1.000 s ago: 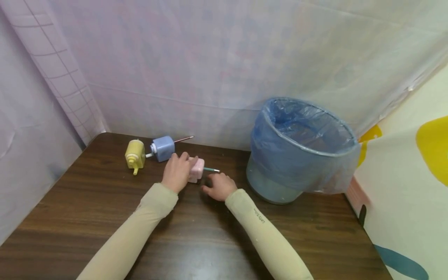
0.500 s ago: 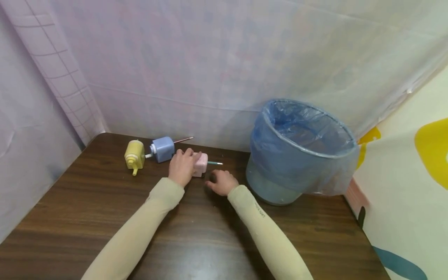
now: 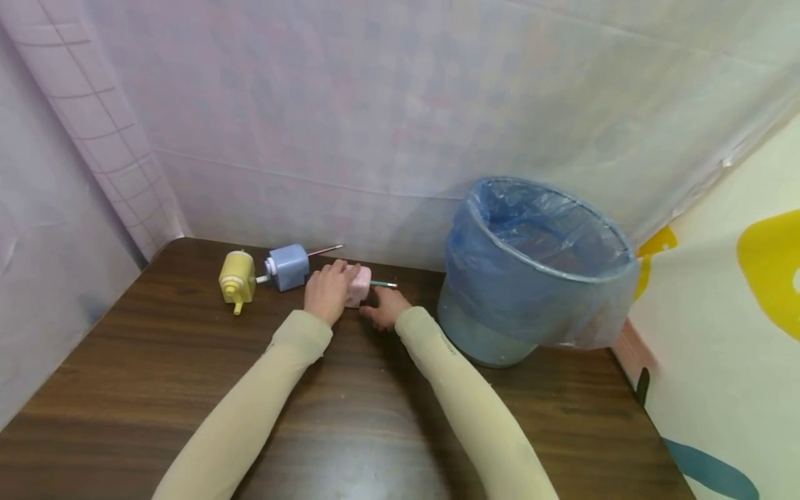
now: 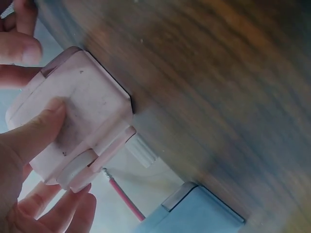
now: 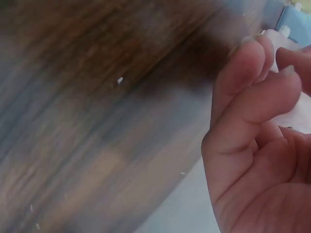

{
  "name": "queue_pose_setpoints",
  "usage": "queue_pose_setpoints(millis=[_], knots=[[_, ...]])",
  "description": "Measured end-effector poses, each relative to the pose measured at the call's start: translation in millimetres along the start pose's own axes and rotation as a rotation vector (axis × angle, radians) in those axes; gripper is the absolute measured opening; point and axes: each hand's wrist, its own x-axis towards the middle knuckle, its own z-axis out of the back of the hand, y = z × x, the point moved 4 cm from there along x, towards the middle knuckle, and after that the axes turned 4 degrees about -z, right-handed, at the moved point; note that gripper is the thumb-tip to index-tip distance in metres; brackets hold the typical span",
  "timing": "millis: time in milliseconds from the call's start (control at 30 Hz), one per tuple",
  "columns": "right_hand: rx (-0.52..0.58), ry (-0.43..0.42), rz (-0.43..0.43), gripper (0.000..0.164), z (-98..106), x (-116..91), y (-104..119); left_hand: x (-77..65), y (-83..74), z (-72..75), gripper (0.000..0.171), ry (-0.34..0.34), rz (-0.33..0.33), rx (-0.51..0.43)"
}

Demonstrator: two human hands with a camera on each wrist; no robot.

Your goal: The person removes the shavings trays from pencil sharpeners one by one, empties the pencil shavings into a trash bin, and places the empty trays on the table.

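My left hand (image 3: 328,293) grips a pink pencil sharpener (image 3: 359,285), its thumb flat on the near side in the left wrist view and its other fingers round the far side by the white collar (image 4: 77,167). A teal pencil (image 3: 383,283) sticks out of the sharpener's right end. Close at that end is my right hand (image 3: 387,307), its fingers bent in the right wrist view. In the left wrist view its fingertips (image 4: 30,52) come right up to the dark clear drawer (image 4: 62,60); whether they pinch it I cannot tell.
To the left stand a blue pencil sharpener (image 3: 290,267) with a red pencil (image 3: 326,249) in it and a yellow pencil sharpener (image 3: 238,274). A bin (image 3: 481,326) with a blue liner stands right of my right hand. Behind the brown table (image 3: 350,417) hangs a pale curtain (image 3: 312,125).
The pink sharpener, in my left hand, has shifted slightly right and back, with the pencil in it. My right hand has drawn back a little, then come in close to its right end.
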Motion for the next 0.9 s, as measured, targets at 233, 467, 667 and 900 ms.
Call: queue_pose_setpoints(millis=[233,467,667,900], knots=[[0.109,0.050,-0.084,0.053,-8,15,-5,-0.7,2.8,-3.7,0.059,-0.013,-0.007,-0.025],[0.205,0.071,-0.101,0.039,-10,23,-11,2.4,2.8,-4.5,0.059,0.004,-0.004,-0.024],[0.222,0.083,-0.097,0.043,-11,26,-12,1.4,2.8,-3.8,0.060,0.001,0.007,-0.021],[0.303,0.081,-0.077,0.052,-13,27,-11,1.2,3.0,-3.6,0.060,0.004,0.011,-0.038]])
